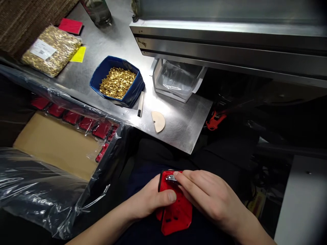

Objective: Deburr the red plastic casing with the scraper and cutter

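Head view: both hands (189, 194) (right palm-down) grip the red part (178, 212).

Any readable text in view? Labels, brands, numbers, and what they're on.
None legible.
White label on clear bag of gold-coloured parts: print and square code, too small.
Yellow slip: unreadable.
Yellow item at lower right: too dark and blurred.

Your tabletop (178, 129) is smooth, shiny metal; the red part (177, 212) looks like glossy plastic, the bag of brass pieces (63, 51) clear, crinkled plastic.
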`<state>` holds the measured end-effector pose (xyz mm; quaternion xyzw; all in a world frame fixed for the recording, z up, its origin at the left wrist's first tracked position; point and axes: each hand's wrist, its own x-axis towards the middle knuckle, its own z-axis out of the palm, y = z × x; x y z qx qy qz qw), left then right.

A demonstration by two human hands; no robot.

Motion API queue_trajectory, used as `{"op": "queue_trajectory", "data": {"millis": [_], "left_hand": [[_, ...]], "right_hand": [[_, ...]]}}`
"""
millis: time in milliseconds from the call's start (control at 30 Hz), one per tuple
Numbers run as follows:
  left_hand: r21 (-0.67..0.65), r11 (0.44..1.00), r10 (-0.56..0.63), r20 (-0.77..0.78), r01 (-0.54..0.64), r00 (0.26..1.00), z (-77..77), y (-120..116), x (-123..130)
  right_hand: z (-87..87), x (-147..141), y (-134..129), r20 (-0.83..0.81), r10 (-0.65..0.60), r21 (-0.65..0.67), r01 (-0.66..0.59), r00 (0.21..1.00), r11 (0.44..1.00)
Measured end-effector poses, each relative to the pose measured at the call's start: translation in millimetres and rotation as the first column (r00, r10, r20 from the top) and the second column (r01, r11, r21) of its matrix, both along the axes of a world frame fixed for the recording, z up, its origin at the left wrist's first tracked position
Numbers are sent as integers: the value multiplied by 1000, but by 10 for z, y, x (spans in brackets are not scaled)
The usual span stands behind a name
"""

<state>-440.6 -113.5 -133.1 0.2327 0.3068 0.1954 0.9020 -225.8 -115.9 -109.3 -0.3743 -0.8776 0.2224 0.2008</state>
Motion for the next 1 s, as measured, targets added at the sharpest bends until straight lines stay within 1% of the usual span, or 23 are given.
{"op": "queue_trajectory", "data": {"millis": [133,300,333,400,433,467,500,533,600,633,700,733,767,800,900,967,1000], "left_hand": [[-14,1000,3,7,-3,1000,16,12,10],[16,1000,-8,6,8,1000,3,48,6],[15,1000,-9,15,9,1000,-2,53,4],[4,1000,-8,26,8,1000,-13,54,-2],[-2,1000,-7,22,7,1000,-20,49,-4],[-11,1000,-8,10,8,1000,-29,40,-7],[-25,1000,-7,-11,7,1000,-39,27,-10],[-45,999,-5,-36,3,999,-51,12,-13],[-95,995,3,-66,-9,998,-74,-19,-20],[-115,993,10,-74,-18,997,-84,-30,-23],[-132,991,17,-67,-26,998,-96,-40,-29],[-133,991,13,-58,-21,998,-96,-38,-32],[-132,991,7,-51,-14,999,-92,-34,-33],[-129,992,5,-49,-11,999,-85,-27,-32],[-114,993,5,-64,-12,998,-36,-7,-16],[-101,995,-5,-62,-2,998,9,-4,3],[-90,996,-15,-63,9,998,33,-8,12]], "right_hand": [[9,-5,8,20,21,70,-22,1000,997],[-6,-18,37,72,75,136,-84,995,987],[-25,-10,44,66,94,135,-103,993,986],[-87,22,61,-32,105,118,-100,994,988],[-129,44,73,-111,74,79,-65,991,995],[-178,67,88,-198,16,14,-14,980,1000],[-233,89,108,-276,-69,-71,51,959,996],[-295,106,135,-335,-173,-160,125,926,979],[-440,116,210,-377,-389,-305,284,840,909],[-525,109,261,-371,-484,-346,366,792,864],[-718,74,387,-305,-630,-392,508,715,767],[-821,51,460,-261,-668,-408,548,697,731],[-925,28,537,-216,-684,-416,568,697,710],[-1027,6,617,-171,-683,-401,583,710,707],[-1295,-39,849,-54,-674,-248,644,736,724],[-1428,-49,973,1,-682,-154,674,731,722],[-1476,-48,1019,19,-684,-134,680,729,721]]}}
